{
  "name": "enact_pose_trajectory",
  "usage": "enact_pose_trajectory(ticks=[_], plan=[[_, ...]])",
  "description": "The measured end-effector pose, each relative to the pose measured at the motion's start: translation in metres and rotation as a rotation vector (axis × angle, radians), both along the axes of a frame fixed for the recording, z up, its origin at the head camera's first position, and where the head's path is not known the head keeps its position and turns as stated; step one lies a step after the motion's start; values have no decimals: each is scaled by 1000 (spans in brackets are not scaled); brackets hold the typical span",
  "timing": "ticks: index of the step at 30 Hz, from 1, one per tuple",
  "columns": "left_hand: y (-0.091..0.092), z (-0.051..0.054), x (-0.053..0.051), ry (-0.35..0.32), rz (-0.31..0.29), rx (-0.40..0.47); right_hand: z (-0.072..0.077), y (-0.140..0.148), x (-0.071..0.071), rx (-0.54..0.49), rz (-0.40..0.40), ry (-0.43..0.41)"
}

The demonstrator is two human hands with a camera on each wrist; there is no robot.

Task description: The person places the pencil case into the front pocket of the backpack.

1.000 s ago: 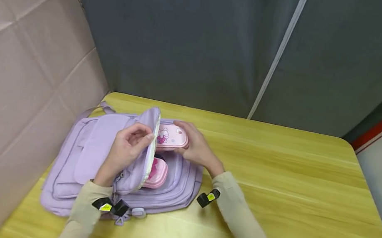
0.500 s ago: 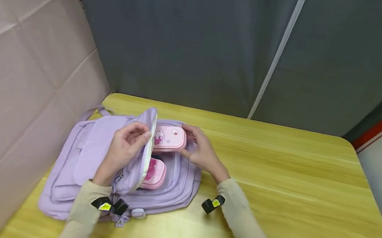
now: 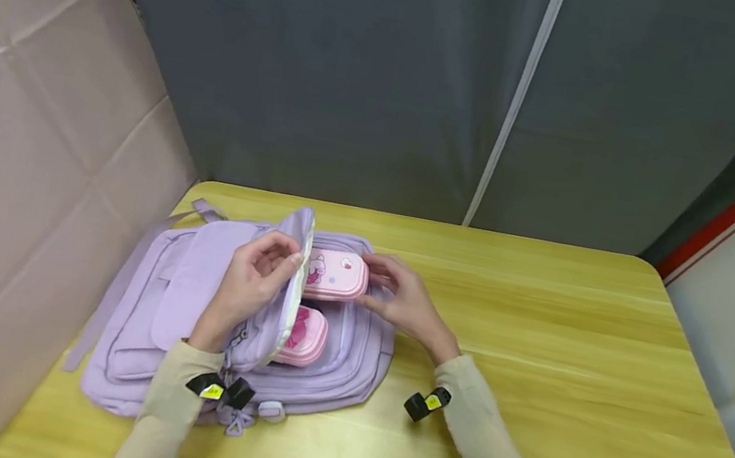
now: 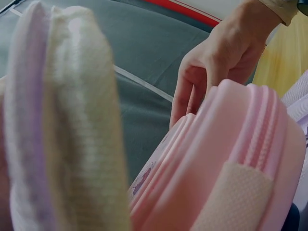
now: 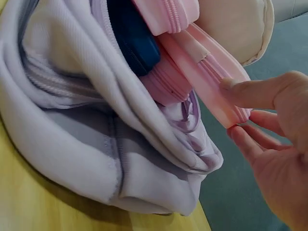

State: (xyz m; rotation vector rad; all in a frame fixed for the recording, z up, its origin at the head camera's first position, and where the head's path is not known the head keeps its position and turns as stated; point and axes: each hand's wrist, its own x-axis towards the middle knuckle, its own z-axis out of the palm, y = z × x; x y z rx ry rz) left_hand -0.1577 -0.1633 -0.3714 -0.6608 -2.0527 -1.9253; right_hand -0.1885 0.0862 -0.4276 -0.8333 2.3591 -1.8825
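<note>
A lilac backpack (image 3: 190,288) lies on the table, its front flap (image 3: 278,327) held up. My left hand (image 3: 249,282) pinches the flap's pale-lined edge between thumb and fingers. Inside the opening, a pink pencil case (image 3: 338,274) with a printed cartoon figure sticks out at the upper right; the flap hides its left part. At that case's right end is my right hand (image 3: 406,300), thumb on one side and fingertips on the other. Below it sits a smaller pink case (image 3: 306,336) with a darker pink bow pattern, partly covered by the flap.
A dark blue case (image 5: 134,38) and another pink case (image 5: 168,79) show inside the backpack in the right wrist view. The wooden table (image 3: 569,376) extends to the right. A grey curtain (image 3: 334,78) hangs behind it, and a pale wall covering (image 3: 21,163) rises at left.
My right hand has slid back rightward, from around the pencil case's end to its tip. The case stays about as far out of the backpack. My left hand keeps holding the flap.
</note>
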Motion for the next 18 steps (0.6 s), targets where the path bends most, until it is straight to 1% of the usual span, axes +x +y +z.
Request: enact_pose_trajectory(ticks=[6, 9, 13, 18], plan=[[6, -1, -1, 16, -9, -33, -1, 4, -1, -34, -15, 14], [10, -2, -1, 18, -25, -44, -1, 4, -4, -50, -15, 22], [14, -3, 0, 34, -46, -55, 0, 1, -5, -33, -22, 31], [15, -2, 2, 50, -45, -63, 2, -13, -8, -11, -27, 44]])
